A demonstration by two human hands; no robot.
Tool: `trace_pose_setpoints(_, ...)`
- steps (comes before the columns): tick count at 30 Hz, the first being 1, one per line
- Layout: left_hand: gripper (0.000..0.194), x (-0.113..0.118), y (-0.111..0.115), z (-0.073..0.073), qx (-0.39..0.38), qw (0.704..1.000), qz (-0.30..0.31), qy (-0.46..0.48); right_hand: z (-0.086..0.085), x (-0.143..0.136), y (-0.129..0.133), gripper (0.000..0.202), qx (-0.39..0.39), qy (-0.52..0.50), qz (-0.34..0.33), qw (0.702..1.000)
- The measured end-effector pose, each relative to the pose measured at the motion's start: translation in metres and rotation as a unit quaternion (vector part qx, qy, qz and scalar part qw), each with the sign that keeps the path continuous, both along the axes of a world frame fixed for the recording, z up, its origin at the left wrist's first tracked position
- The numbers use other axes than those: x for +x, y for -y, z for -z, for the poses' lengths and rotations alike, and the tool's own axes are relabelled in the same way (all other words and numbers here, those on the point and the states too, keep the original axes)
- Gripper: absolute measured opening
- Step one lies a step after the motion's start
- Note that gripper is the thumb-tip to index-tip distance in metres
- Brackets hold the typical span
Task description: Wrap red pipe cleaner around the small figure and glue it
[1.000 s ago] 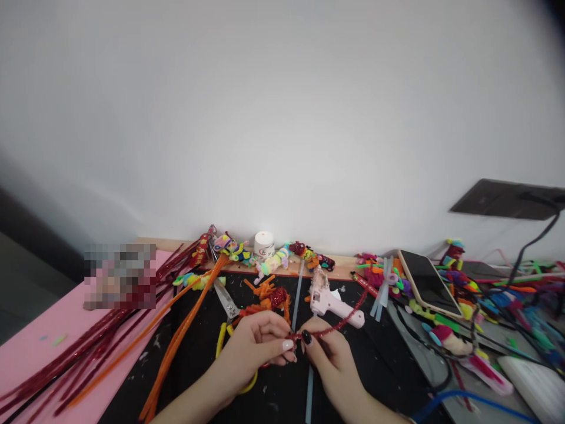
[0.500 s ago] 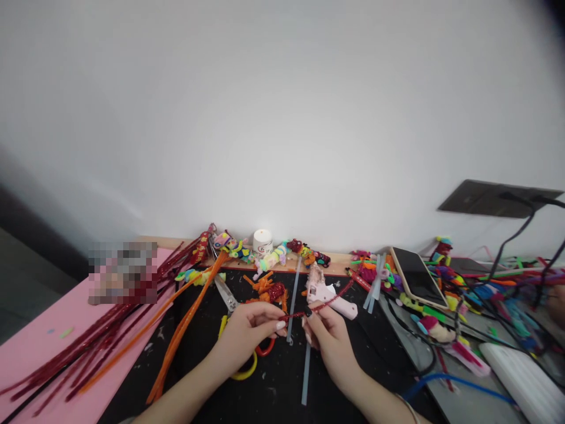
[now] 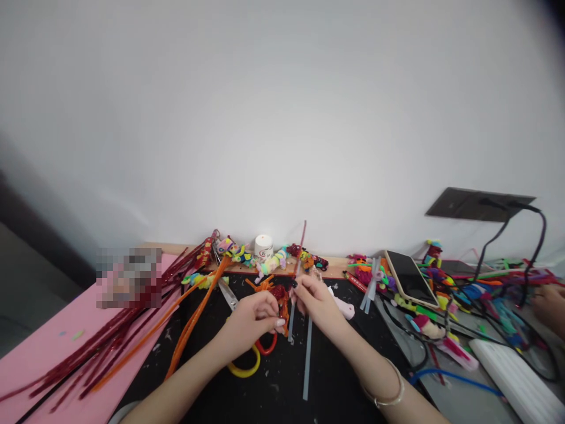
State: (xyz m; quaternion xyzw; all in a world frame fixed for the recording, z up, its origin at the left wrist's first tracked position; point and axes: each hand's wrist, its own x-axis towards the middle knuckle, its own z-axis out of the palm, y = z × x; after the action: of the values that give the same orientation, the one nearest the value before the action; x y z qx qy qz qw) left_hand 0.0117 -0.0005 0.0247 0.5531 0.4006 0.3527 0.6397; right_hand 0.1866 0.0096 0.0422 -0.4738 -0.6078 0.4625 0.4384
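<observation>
My right hand (image 3: 312, 299) pinches a thin red tinsel pipe cleaner (image 3: 303, 238), which stands nearly upright above the fingertips. Just left of it is my left hand (image 3: 256, 318), its thumb and fingers closed; what lies between them, if anything, I cannot make out. A red and orange pipe-cleaner piece (image 3: 279, 292) shows behind the left fingers. Under the left hand lie scissors (image 3: 245, 366) with yellow and red handles. Behind the right hand, mostly hidden, is a pale glue gun (image 3: 343, 305). A translucent glue stick (image 3: 307, 365) rests on the black mat (image 3: 273, 394) between the forearms.
Red pipe cleaners (image 3: 110, 335) and orange ones (image 3: 194, 318) spread at left across a pink sheet (image 3: 39, 353). A paper cup (image 3: 263, 246) stands by the wall. To the right lie a phone (image 3: 411, 278), cables, and a white block (image 3: 514, 377). Another person's hand (image 3: 547, 306) shows far right.
The red pipe cleaner, stretched between both hands before, now points upward from my right hand. That hand has moved up and slightly left. The view has shifted slightly.
</observation>
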Motion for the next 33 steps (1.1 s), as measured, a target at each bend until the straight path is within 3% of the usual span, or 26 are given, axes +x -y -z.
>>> trace_pose_setpoints(1,0.019,-0.002,-0.001,0.001,-0.002,1.0,-0.018,0.008,-0.004,0.005,-0.002,0.017,0.031,0.02,0.019,0.999)
trace_pose_setpoints(2,0.02,-0.004,-0.003,0.001,-0.003,0.999,-0.036,0.016,-0.007,0.012,-0.003,0.013,0.112,0.079,0.069,0.988)
trace_pose_setpoints(4,0.02,-0.009,-0.005,0.003,-0.001,0.997,-0.069,0.027,-0.01,0.03,-0.003,0.019,0.225,0.186,0.161,0.943)
trace_pose_setpoints(6,0.021,-0.013,-0.007,0.005,0.001,0.993,-0.109,0.042,-0.006,0.048,-0.004,0.028,0.263,0.25,0.238,0.901)
trace_pose_setpoints(8,0.022,-0.015,-0.009,0.007,-0.002,0.986,-0.152,0.064,0.003,0.063,-0.004,0.034,0.243,0.332,0.25,0.876)
trace_pose_setpoints(13,0.022,-0.011,-0.018,0.013,-0.016,0.972,-0.205,0.109,0.024,0.072,0.001,0.036,0.049,0.489,0.164,0.855)
trace_pose_setpoints(18,0.024,-0.01,-0.02,0.015,-0.039,0.968,-0.219,0.119,0.029,0.067,0.01,0.048,0.024,0.525,0.132,0.841)
trace_pose_setpoints(20,0.022,-0.011,-0.019,0.015,-0.044,0.969,-0.214,0.115,0.031,0.066,0.011,0.049,0.026,0.514,0.126,0.848)
trace_pose_setpoints(23,0.022,-0.012,-0.018,0.014,-0.045,0.968,-0.218,0.112,0.028,0.066,0.011,0.044,0.022,0.456,0.112,0.883)
trace_pose_setpoints(28,0.022,-0.012,-0.02,0.018,-0.058,0.967,-0.224,0.102,0.018,0.065,0.014,0.015,0.011,0.288,0.044,0.957)
trace_pose_setpoints(30,0.021,-0.012,-0.021,0.021,-0.054,0.969,-0.222,0.096,0.024,0.065,0.017,0.01,-0.017,0.23,0.06,0.971)
trace_pose_setpoints(31,0.021,-0.012,-0.021,0.022,-0.052,0.969,-0.221,0.094,0.031,0.064,0.018,0.014,-0.034,0.2,0.086,0.975)
trace_pose_setpoints(33,0.019,-0.011,-0.021,0.023,-0.047,0.97,-0.221,0.089,0.047,0.061,0.022,0.026,-0.096,0.137,0.071,0.983)
